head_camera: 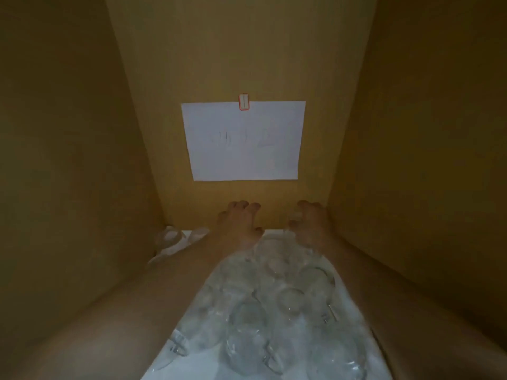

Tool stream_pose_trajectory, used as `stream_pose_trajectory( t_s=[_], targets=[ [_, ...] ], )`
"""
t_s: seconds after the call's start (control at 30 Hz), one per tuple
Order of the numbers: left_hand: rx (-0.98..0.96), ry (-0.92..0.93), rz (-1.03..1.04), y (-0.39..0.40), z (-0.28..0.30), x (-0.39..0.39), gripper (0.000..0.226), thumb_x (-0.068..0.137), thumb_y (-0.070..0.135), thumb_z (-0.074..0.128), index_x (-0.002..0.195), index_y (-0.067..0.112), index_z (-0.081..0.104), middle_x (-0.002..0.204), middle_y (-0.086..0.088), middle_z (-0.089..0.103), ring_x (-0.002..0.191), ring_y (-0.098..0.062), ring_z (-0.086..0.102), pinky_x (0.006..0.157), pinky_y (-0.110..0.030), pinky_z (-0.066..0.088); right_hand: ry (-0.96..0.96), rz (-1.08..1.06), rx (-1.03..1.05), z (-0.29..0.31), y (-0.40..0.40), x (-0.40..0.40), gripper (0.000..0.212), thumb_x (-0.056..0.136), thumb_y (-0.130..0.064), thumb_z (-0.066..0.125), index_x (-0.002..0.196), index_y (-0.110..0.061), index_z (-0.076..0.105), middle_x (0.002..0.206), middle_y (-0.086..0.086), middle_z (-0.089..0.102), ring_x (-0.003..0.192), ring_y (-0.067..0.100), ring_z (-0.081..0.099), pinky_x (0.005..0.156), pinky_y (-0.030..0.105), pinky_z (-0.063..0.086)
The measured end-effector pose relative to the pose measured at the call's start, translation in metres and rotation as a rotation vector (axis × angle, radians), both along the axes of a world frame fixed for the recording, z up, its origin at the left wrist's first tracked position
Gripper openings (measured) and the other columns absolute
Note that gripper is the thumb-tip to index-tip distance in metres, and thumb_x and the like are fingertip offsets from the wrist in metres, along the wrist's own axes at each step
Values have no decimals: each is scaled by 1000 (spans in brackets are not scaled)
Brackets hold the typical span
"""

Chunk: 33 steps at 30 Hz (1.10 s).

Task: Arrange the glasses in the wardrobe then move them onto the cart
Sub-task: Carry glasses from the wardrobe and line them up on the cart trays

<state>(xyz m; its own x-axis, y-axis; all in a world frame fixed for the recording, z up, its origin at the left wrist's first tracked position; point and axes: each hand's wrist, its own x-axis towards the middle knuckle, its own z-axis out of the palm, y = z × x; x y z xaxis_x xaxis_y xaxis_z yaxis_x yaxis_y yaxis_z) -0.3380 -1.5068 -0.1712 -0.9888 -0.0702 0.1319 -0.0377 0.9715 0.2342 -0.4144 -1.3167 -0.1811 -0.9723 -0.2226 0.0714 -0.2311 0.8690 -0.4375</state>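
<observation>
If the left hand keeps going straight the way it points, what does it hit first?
Most likely the wardrobe's back wall. The left hand reaches deep over the glasses, fingers curled near that wall, below the paper. Depth is unclear; a glass may sit under its fingers.

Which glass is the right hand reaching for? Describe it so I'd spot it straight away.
Find the white paper on the back wall of the wardrobe. Below it to the right, in the back right corner, the right hand curls its fingers around a clear glass. Unlike the glasses crowded nearer the camera, it is the farthest back on that side and is held.
</observation>
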Motion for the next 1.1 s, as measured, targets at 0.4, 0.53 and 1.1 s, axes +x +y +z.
stream_pose_trajectory(
  t_s=[0.4,0.53,1.1],
  targets=[
    [78,-61,20,-9,-19,-63,69,92,44,63,153,26,38,153,-10,42,142,-30,33,109,-45,41,-252,86,197,-12,-17,-72,50,82,-35,73,124,-14,57,124,8,58,105,26,60,88,35,56],
    [82,-83,17,-15,-21,-70,69,92,44,63,154,25,37,153,-10,41,143,-30,32,110,-46,40,-382,122,298,-15,-25,-89,90,79,-41,84,151,-11,39,149,9,46,129,27,52,99,32,50],
    [49,-90,51,-27,13,-57,68,92,42,63,153,24,37,156,-9,37,143,-31,30,111,-49,38,-221,54,66,15,-28,-73,88,70,-17,87,148,-13,46,138,9,55,116,26,60,90,26,51]
  ],
)
